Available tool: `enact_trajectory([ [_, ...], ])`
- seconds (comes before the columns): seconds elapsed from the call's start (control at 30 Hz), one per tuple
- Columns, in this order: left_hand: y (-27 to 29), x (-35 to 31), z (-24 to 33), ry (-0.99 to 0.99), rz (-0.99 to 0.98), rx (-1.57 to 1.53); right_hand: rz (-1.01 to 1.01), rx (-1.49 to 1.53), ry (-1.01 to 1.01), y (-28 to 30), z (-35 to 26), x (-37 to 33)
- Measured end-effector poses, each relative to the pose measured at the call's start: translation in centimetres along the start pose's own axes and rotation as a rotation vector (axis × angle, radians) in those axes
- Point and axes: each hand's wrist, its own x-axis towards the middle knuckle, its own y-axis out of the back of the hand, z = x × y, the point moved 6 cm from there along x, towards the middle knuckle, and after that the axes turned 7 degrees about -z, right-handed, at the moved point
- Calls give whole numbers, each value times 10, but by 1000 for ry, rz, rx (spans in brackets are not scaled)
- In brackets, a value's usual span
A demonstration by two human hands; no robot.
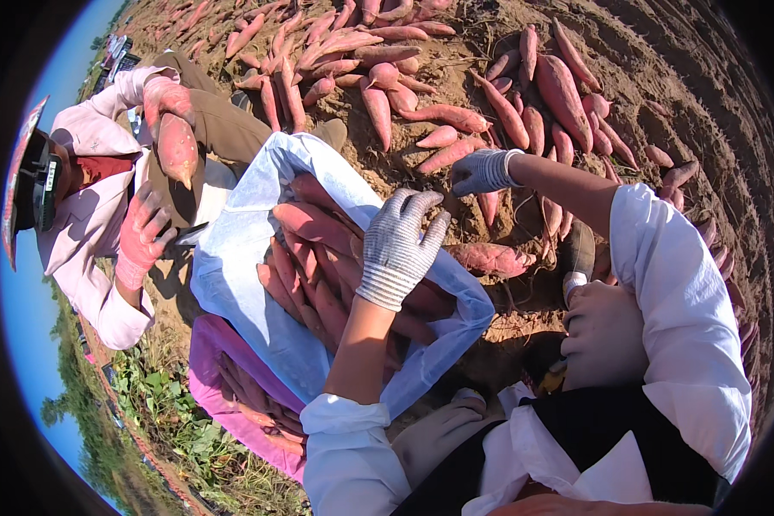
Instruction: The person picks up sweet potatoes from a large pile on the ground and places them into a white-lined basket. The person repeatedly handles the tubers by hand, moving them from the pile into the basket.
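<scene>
My left hand, in a striped grey-and-white knit glove, hovers over the right side of a crate lined with white cloth. Its thumb and fingers are apart, with nothing seen between them. Sweet potatoes with reddish skin fill the lined crate. Farther right, my right hand, in a grey glove, is bent down over the ground beside a sweet potato. Its fingertips are turned away, so any grip there is hidden. Below both hands lies a fat sweet potato.
At left a co-worker in pink gloves holds a large sweet potato; a dark blade shows by the other glove. A purple-lined container of sweet potatoes stands beside the crate. Many more lie on the furrowed soil.
</scene>
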Motion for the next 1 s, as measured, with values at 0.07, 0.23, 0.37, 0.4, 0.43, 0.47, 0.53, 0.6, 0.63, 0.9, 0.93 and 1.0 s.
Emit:
enact_trajectory([
  [0.07,-15,26,-36,86,5,55,12,-8,-20,15,-6,36],
  [0.23,-48,35,-77,291,-100,42,62,6,44,34,-10,96],
  [0.37,-43,34,-79,281,20,18,147,-13,105,40,-7,158],
  [0.4,-42,33,-81,311,35,-28,157,-1,98,42,-7,168],
  [0.43,-39,34,-79,283,62,-5,171,13,92,50,-16,171],
  [0.47,-37,34,-78,256,89,19,237,-57,55,54,-16,187],
  [0.53,-34,35,-77,255,130,94,337,-151,-5,66,-18,203],
  [0.6,-36,39,-77,307,54,87,321,-191,-63,72,-9,228],
  [0.63,-36,41,-76,333,13,85,296,-184,-83,70,1,241],
  [0.9,-38,41,-77,341,-14,176,441,-130,105,57,32,228],
  [0.93,-39,35,-79,376,-28,175,407,1,135,53,31,210],
  [1.0,-38,35,-80,418,-46,174,377,242,184,43,44,180],
])
